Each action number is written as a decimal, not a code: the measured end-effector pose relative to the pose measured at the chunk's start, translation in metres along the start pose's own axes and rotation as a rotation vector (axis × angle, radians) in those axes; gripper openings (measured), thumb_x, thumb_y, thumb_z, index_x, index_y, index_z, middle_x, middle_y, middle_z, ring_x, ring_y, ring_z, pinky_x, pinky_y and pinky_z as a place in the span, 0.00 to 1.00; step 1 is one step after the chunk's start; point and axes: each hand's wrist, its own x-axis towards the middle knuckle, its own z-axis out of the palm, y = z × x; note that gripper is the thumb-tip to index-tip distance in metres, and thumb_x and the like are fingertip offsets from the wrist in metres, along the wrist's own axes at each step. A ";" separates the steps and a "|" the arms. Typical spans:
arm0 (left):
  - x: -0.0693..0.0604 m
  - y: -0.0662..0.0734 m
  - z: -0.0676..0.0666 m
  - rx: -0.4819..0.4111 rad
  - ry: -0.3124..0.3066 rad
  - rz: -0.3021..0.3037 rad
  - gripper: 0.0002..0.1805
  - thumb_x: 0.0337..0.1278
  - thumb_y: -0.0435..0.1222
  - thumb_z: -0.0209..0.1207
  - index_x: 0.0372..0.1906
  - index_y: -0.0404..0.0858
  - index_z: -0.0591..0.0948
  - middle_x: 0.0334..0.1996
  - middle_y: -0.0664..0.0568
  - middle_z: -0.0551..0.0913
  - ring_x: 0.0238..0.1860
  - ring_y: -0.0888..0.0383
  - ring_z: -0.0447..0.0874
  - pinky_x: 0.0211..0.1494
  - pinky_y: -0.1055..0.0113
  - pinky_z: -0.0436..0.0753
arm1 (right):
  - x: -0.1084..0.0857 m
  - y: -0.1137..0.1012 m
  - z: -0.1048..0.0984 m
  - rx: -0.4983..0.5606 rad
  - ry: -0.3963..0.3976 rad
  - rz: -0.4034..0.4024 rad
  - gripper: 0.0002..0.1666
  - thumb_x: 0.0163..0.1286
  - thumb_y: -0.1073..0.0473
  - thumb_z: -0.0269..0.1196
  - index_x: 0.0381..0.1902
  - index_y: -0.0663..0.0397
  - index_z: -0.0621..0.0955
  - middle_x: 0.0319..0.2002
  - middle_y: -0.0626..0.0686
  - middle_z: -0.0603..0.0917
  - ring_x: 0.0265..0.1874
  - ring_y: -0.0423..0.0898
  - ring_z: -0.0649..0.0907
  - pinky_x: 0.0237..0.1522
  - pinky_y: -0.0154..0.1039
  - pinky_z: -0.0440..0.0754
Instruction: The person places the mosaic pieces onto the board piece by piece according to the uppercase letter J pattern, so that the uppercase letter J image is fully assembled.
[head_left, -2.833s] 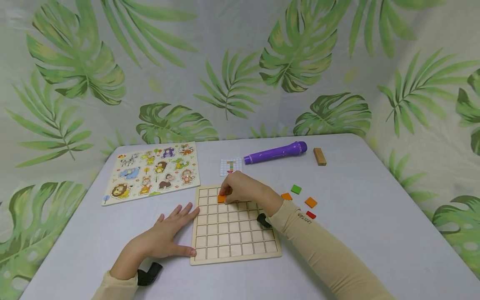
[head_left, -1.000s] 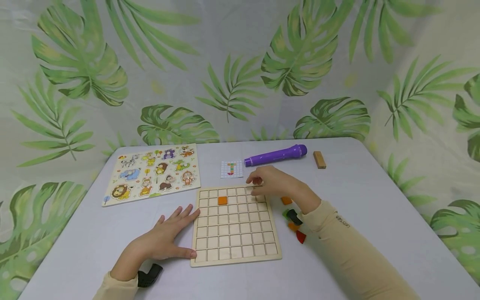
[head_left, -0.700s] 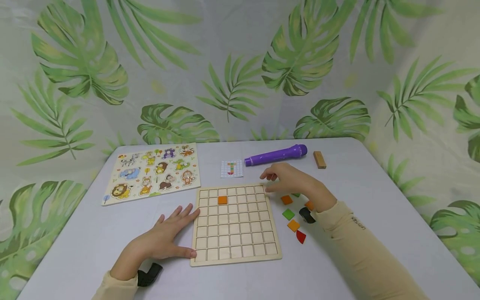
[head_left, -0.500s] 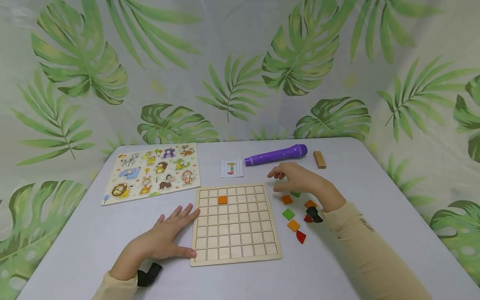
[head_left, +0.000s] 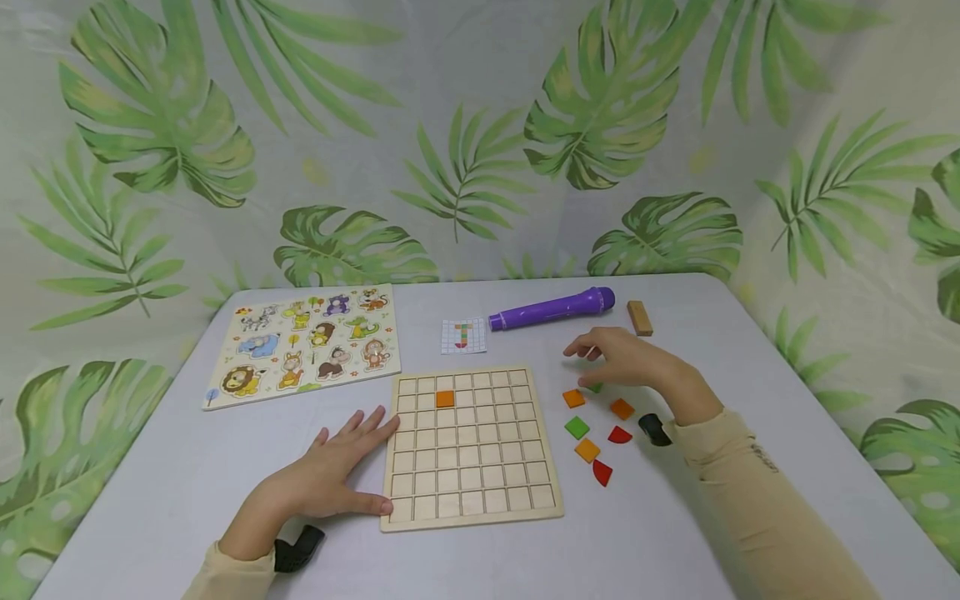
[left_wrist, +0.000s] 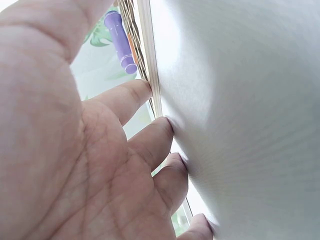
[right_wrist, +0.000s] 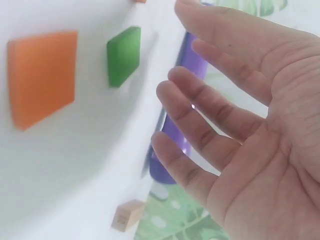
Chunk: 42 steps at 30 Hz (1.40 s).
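My left hand [head_left: 330,475] rests on the table with straight, spread fingers, its fingertips and thumb touching the left edge of a wooden grid board [head_left: 480,479]. One orange square tile [head_left: 445,399] lies in a cell of the board's second row. My right hand [head_left: 630,360] hovers over the loose tiles right of the board, fingers loosely bent and holding nothing. Beneath it a green tile [right_wrist: 124,56] is partly hidden in the head view. Around it lie an orange tile [head_left: 622,408], another orange tile [head_left: 573,398], a green tile [head_left: 577,428], a yellow-orange tile [head_left: 587,451] and red quarter-round tiles [head_left: 602,473].
A small pattern card [head_left: 463,336] lies behind the board, beside a purple toy microphone [head_left: 551,309]. A wooden block [head_left: 640,318] stands at the back right. The animal puzzle board [head_left: 303,346] is at the back left of the white table [head_left: 750,375].
My right hand has let go of the orange tile on the board and moved right, over the loose tiles. More tiles now show beside the board. The left hand has stayed in place.
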 end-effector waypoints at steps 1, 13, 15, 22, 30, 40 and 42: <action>0.000 0.000 0.000 0.002 0.000 0.001 0.62 0.52 0.65 0.74 0.88 0.51 0.57 0.89 0.42 0.49 0.88 0.30 0.43 0.78 0.17 0.41 | -0.001 0.001 0.000 0.003 -0.002 0.005 0.29 0.69 0.58 0.75 0.66 0.57 0.84 0.63 0.58 0.87 0.62 0.61 0.84 0.64 0.58 0.84; 0.000 0.000 0.000 0.001 -0.004 -0.002 0.63 0.52 0.65 0.74 0.88 0.51 0.57 0.89 0.42 0.49 0.88 0.30 0.42 0.78 0.17 0.41 | -0.014 0.007 0.001 0.027 -0.009 0.030 0.25 0.68 0.60 0.76 0.62 0.56 0.87 0.58 0.55 0.89 0.59 0.58 0.85 0.66 0.59 0.83; 0.000 0.000 0.000 0.003 -0.004 -0.002 0.62 0.52 0.65 0.74 0.88 0.51 0.57 0.89 0.42 0.49 0.88 0.30 0.42 0.78 0.17 0.41 | -0.014 0.006 0.004 0.035 -0.007 0.020 0.24 0.67 0.60 0.77 0.61 0.55 0.87 0.57 0.55 0.89 0.57 0.56 0.85 0.65 0.58 0.84; 0.000 0.001 -0.001 0.003 -0.004 0.002 0.62 0.52 0.64 0.74 0.88 0.50 0.57 0.89 0.42 0.49 0.88 0.30 0.42 0.78 0.17 0.41 | -0.011 0.003 0.013 0.072 -0.020 0.011 0.22 0.65 0.60 0.78 0.56 0.51 0.90 0.53 0.51 0.90 0.55 0.52 0.85 0.64 0.57 0.85; 0.000 0.001 -0.001 0.001 0.000 0.001 0.62 0.52 0.64 0.75 0.88 0.49 0.58 0.89 0.42 0.49 0.88 0.30 0.42 0.78 0.17 0.41 | -0.010 -0.001 0.018 0.084 -0.041 -0.010 0.18 0.65 0.62 0.78 0.54 0.52 0.91 0.51 0.49 0.91 0.54 0.49 0.87 0.65 0.56 0.85; 0.000 0.001 -0.001 0.003 -0.001 0.002 0.62 0.52 0.64 0.75 0.88 0.50 0.57 0.89 0.42 0.49 0.88 0.30 0.42 0.78 0.17 0.41 | -0.009 -0.002 0.022 0.086 -0.051 -0.031 0.15 0.65 0.65 0.76 0.50 0.51 0.92 0.49 0.49 0.90 0.52 0.48 0.86 0.63 0.55 0.85; 0.000 0.001 -0.001 0.001 -0.002 0.001 0.62 0.52 0.64 0.75 0.88 0.50 0.57 0.89 0.42 0.49 0.88 0.30 0.42 0.78 0.17 0.41 | -0.009 -0.002 0.022 0.080 -0.050 -0.034 0.15 0.65 0.65 0.75 0.50 0.52 0.92 0.48 0.48 0.90 0.51 0.48 0.86 0.63 0.54 0.85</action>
